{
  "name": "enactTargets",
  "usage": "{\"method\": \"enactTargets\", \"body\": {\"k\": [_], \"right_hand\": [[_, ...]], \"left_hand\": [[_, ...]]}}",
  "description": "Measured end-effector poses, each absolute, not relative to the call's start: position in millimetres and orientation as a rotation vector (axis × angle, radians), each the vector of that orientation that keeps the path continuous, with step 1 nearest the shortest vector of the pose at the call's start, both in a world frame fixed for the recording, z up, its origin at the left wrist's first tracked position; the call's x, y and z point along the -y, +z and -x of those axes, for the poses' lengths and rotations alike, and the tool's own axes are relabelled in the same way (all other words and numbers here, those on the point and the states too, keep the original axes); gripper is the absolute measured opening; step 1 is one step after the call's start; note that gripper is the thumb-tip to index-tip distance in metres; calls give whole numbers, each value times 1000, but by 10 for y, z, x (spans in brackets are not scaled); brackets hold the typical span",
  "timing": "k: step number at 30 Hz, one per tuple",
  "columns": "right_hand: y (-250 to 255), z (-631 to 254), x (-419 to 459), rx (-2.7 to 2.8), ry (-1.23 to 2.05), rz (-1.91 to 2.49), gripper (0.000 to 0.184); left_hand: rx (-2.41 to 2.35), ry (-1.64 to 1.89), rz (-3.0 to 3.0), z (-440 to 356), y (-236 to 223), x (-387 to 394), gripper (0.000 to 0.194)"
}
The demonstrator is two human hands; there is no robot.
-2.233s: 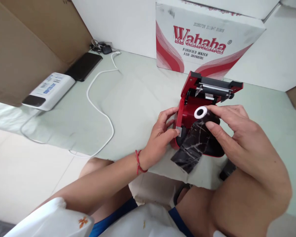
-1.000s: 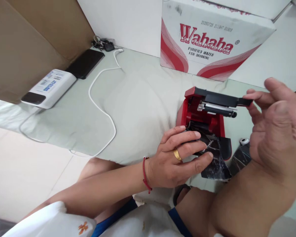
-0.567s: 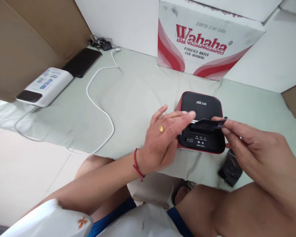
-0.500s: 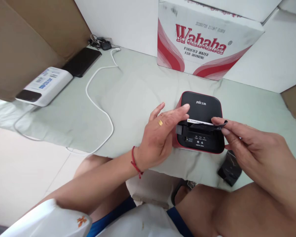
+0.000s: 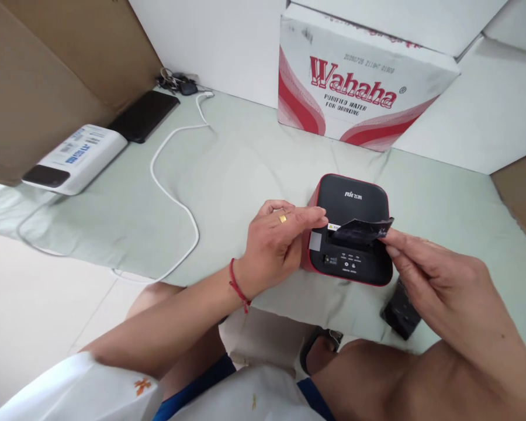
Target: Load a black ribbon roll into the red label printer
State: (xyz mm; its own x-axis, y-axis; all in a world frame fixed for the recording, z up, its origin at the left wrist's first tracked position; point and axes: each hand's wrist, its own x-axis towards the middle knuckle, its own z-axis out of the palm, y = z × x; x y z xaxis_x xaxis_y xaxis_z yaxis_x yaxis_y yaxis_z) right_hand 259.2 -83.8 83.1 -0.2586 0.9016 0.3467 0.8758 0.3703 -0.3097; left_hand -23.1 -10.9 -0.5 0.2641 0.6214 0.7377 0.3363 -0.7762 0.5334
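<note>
A small black and red label printer sits on the pale green cloth with its lid down. A black marbled strip sticks out of its front slot. My right hand pinches the strip's right end between thumb and fingers. My left hand, wearing a gold ring and a red wrist cord, is curled against the printer's left side, its fingertips at the slot's left corner.
A dark roll or packet lies on the cloth right of the printer. A Wahaha carton stands behind. At the left are a white power bank, a black phone, keys, a white cable and brown cardboard.
The printer lid, open a second ago, is down. My right hand left the lid and took the strip's end. My left hand moved from the roll to the printer's left side.
</note>
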Motion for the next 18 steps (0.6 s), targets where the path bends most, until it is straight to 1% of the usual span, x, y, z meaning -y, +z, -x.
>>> {"method": "enactTargets", "body": {"k": [4, 6, 9, 13, 16, 18], "right_hand": [[834, -2591, 819, 2017, 177, 1627, 29], [865, -2569, 794, 1942, 247, 1681, 30], [917, -2511, 751, 1888, 323, 1691, 32], [983, -2410, 701, 2027, 155, 1569, 25], [1019, -2351, 682, 2222, 165, 1419, 20], [1033, -2328, 686, 2318, 240, 1344, 21]], "left_hand": [[-721, 1439, -1981, 233, -12, 96, 52], [-661, 1388, -1893, 224, -30, 81, 51], [-622, 1315, -1781, 195, -77, 32, 63], [-527, 1181, -1568, 171, -152, -71, 82], [-471, 1065, -1446, 174, -201, -142, 83], [-454, 1028, -1392, 182, -228, -176, 86]]}}
